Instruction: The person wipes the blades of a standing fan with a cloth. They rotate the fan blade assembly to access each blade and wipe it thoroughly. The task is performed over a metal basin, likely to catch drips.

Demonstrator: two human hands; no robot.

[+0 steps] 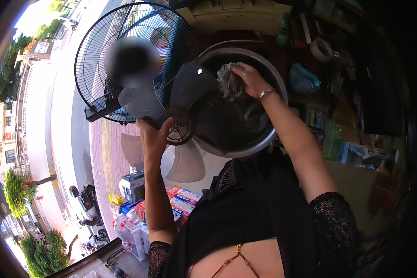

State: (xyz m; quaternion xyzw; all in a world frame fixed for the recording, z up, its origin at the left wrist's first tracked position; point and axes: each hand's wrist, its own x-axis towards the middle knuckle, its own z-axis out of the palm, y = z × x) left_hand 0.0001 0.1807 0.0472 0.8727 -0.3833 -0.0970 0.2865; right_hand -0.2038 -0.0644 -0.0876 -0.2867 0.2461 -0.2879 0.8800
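Note:
A translucent grey fan blade (188,164) with several broad vanes and a dark round hub is in my left hand (153,136), which grips it beside the hub with the thumb raised. One vane reaches over the left side of a wide metal basin (274,132). The basin holds dark water (231,123). Above that water my right hand (249,79) is closed on a crumpled grey cloth (229,83). The cloth is close to the vane's edge; whether they touch I cannot tell.
A round wire fan guard (89,34) stands at the far left, its middle blurred. Boxes and packages (183,199) lie at the lower left, beside a street with a parked scooter (88,201). On the right are a light-blue bag (304,78), a tape roll (321,49) and a green bottle (283,30).

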